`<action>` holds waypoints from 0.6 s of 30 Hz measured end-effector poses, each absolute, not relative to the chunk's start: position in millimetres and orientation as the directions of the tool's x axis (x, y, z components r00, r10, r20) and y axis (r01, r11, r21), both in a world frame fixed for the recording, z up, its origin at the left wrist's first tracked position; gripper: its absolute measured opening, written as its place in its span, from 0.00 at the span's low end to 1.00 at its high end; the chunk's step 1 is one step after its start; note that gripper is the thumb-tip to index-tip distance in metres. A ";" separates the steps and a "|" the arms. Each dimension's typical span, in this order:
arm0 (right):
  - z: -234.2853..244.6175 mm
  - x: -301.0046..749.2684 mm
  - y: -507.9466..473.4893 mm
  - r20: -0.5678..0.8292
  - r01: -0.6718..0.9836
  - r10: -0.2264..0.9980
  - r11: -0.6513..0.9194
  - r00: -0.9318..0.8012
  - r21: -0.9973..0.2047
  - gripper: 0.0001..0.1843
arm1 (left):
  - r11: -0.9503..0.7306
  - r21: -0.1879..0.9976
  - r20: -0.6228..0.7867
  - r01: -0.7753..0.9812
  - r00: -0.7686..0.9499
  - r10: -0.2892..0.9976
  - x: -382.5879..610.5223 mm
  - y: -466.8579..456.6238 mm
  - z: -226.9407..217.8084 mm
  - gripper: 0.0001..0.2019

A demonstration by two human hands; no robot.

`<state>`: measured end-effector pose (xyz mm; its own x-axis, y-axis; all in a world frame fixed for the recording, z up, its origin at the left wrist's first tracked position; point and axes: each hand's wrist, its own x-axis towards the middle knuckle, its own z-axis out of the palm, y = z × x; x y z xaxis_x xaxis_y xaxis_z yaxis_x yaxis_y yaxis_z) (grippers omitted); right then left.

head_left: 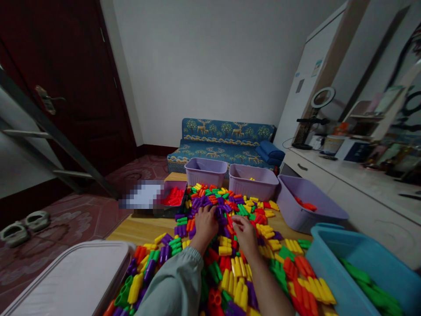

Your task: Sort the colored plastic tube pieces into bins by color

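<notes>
Plastic toy building blocks made of joined tubes, in red, yellow, green, orange and purple, lie in a thick spread over the wooden table. My left hand (206, 224) is palm down over the pile, fingers apart and bent, with the tips at some purple blocks (200, 202). To its right, my right hand (245, 229) has its thumb and fingers curled together beside a red block (230, 220). Whatever sits between those fingertips is too small to make out. Yellow blocks (225, 245) lie between the two wrists.
Lilac bins (207, 177) (253, 186) line the far edge; another lilac bin (302, 215) at right holds red blocks. A blue bin (358, 245) contains green pieces. At left are a dark tray (180, 188) of red blocks and a white lid (75, 276). A sofa (223, 142) stands behind.
</notes>
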<state>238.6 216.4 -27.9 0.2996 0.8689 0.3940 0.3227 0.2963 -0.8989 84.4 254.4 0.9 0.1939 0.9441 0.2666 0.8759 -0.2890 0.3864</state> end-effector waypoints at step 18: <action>-23.4 236.0 204.6 0.435 0.568 0.900 0.340 0.035 -0.749 0.34 | -0.358 0.892 0.289 0.275 0.260 0.921 95.0 254.6 -17.8 0.29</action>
